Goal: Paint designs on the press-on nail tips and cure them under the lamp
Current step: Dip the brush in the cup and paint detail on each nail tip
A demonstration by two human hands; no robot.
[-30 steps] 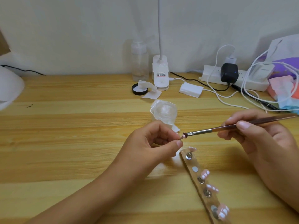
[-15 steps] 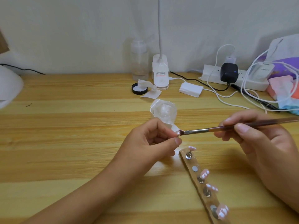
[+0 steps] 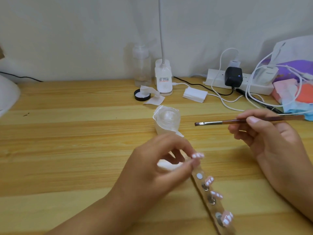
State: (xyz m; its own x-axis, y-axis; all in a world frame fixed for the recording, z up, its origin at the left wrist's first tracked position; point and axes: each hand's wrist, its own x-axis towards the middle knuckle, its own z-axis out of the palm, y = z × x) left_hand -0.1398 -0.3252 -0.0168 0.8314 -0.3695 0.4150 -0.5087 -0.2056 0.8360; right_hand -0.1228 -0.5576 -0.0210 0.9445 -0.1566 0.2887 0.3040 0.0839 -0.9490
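Nearest: holder strip (image 3: pixel 214 209) lying on table (image 3: pixel 67 150), 3 painted tips (image 3: pixel 227 217) seated along it. Next, left hand (image 3: pixel 157 172), blurred: thumb and forefinger pinch a 4th nail tip (image 3: pixel 197 156) at the strip's far end. Further right, right hand (image 3: pixel 271 143) grips brush (image 3: pixel 237 122); bristles in air, well apart from that tip. Beyond: tissue-wrapped jar (image 3: pixel 167 118); white lamp (image 3: pixel 6 95) at left edge.

Head-worn view, forward-down, close over table (image 3: pixel 67 150)
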